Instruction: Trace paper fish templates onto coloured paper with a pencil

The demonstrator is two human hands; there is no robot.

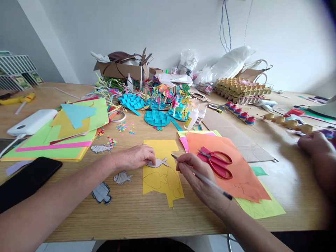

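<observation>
My left hand (140, 155), fingers curled and bunched, presses a grey paper fish cutout (159, 162) onto a sheet of yellow paper (154, 190). Two fish outlines are drawn on the sheet below the cutout. In my right hand (196, 175) is a pen (210, 182), its tip just above the sheet's right side, near the cutout's tail. Three more grey fish cutouts lie left of the sheet: a slim one (101, 148), a small one (123, 178) and a broad one (102, 193). Red-handled scissors (216, 162) rest on orange paper (241, 182) to the right.
A black phone (28, 180), a white power bank (33, 122) and stacked coloured papers (76, 122) lie left. Behind are blue paper crafts (157, 118), glue bottles (193, 118) and egg trays (243, 89). Another person's hand (316, 143) is at the right edge.
</observation>
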